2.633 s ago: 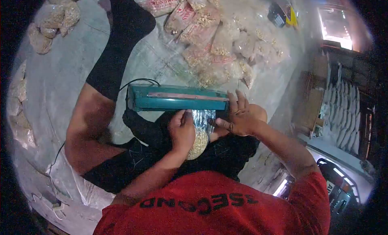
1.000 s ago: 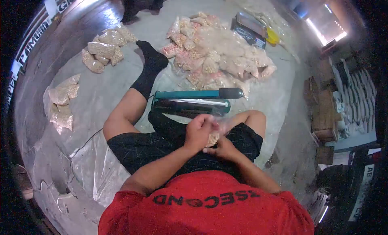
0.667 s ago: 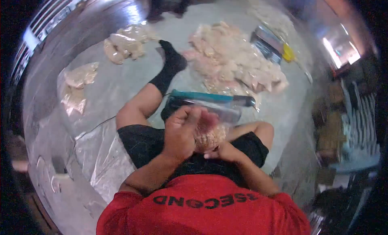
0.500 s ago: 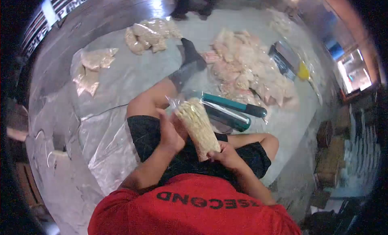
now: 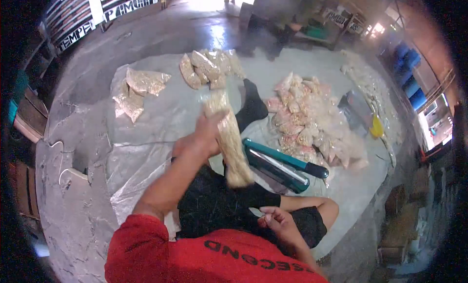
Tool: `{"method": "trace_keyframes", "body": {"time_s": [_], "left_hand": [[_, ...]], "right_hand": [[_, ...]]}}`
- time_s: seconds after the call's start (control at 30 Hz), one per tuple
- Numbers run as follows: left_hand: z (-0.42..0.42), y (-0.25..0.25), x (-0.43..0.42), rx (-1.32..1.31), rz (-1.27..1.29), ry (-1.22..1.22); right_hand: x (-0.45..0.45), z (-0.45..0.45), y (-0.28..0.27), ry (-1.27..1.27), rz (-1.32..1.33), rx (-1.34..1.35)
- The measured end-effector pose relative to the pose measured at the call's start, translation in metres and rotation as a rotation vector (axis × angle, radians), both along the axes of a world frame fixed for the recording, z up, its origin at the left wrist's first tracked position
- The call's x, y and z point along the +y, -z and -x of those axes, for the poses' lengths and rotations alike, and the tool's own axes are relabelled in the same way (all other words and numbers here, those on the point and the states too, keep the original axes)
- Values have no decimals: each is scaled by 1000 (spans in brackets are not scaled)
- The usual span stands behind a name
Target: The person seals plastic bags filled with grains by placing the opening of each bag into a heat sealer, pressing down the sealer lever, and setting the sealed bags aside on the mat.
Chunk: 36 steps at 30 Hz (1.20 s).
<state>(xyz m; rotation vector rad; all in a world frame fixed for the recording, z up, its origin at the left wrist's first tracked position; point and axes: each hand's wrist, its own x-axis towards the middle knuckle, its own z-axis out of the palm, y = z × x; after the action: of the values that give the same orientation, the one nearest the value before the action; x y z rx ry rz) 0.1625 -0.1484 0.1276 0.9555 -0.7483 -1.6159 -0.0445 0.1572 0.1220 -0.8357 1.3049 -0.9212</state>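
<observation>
My left hand (image 5: pixel 209 132) is wrapped around the upper part of a long, clear plastic bag of pale bits (image 5: pixel 233 159). The bag slants over my lap, its lower end above my black shorts, and its contents are too blurred to name. Lower right, my right hand (image 5: pixel 279 219) is apart from the bag, its fingers loosely bent and nothing visible in them. Just right of the bag lies a teal hand sealer (image 5: pixel 278 161) with a black-ended lever, on the sheet between my legs.
Filled bags lie in a large heap (image 5: pixel 302 112) beyond the sealer, with smaller groups at the far middle (image 5: pixel 207 68) and left (image 5: pixel 139 88). A grey plastic sheet (image 5: pixel 141 151) covers the floor. A dark box-like object (image 5: pixel 358 110) and something yellow (image 5: pixel 376 126) are at right.
My left hand has taken hold of the bag and moved it away from my body. My right hand has let go of the bag's lower end and drawn back toward me. The view has tilted up.
</observation>
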Motion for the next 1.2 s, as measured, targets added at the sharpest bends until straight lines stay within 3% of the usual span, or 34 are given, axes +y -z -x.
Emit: {"method": "trace_keyframes", "body": {"time_s": [0.03, 0.1, 0.13, 0.2, 0.3, 0.37, 0.4, 0.43, 0.47, 0.53, 0.57, 0.6, 0.63, 0.7, 0.8, 0.9, 0.93, 1.0, 1.1, 1.2], "left_hand": [[-8, -10, -34, -153, 304, -90], [-16, -39, -95, -511, 624, -226], [-20, -52, -126, -511, 649, -231], [-26, -63, -182, -914, 807, -287], [-30, -37, -242, -1024, 817, -352], [-24, -10, -240, -1122, 721, -269], [-19, -12, -226, -1201, 499, -45], [-12, 24, -221, -1025, 453, 3], [-7, 57, -208, -1186, 583, -85], [6, 128, -175, -1447, 495, 116], [9, 191, -154, -1445, 545, 0], [19, 159, -131, -1504, 362, 250], [23, 112, -93, -1549, 169, 500], [22, 98, -77, -1484, 351, 394], [17, 113, -90, -1445, 443, 547], [11, 130, -95, -1469, 483, 485], [11, 135, -98, -1483, 524, 468], [12, 131, -97, -1491, 527, 493], [18, 103, -79, -1528, 418, 522], [6, 120, -84, -1536, 562, 558]], "right_hand": [[5, 5, 11, -1, -3, -20], [9, 6, 19, 44, -6, -43], [12, 6, 24, 94, -40, -63], [14, 12, 43, 96, -24, 46], [16, 26, 55, 68, -20, 249], [18, 42, 70, 93, 29, 442], [18, 47, 61, 115, 48, 445], [20, 49, 45, 119, 42, 612], [17, 54, 37, 130, 37, 778], [21, 77, 60, 244, 155, 855], [22, 92, 61, 148, 216, 1096], [26, 107, 63, 44, 261, 1338], [33, 121, 71, 71, 275, 1348], [43, 150, 85, 170, 192, 1481], [52, 176, 72, 317, 25, 1565], [55, 218, 105, 298, -52, 1591], [46, 211, 94, 319, -49, 1574], [31, 212, 55, 233, -401, 1400], [12, 242, 63, 327, -559, 1255], [5, 294, 104, 275, -619, 1137]]}}
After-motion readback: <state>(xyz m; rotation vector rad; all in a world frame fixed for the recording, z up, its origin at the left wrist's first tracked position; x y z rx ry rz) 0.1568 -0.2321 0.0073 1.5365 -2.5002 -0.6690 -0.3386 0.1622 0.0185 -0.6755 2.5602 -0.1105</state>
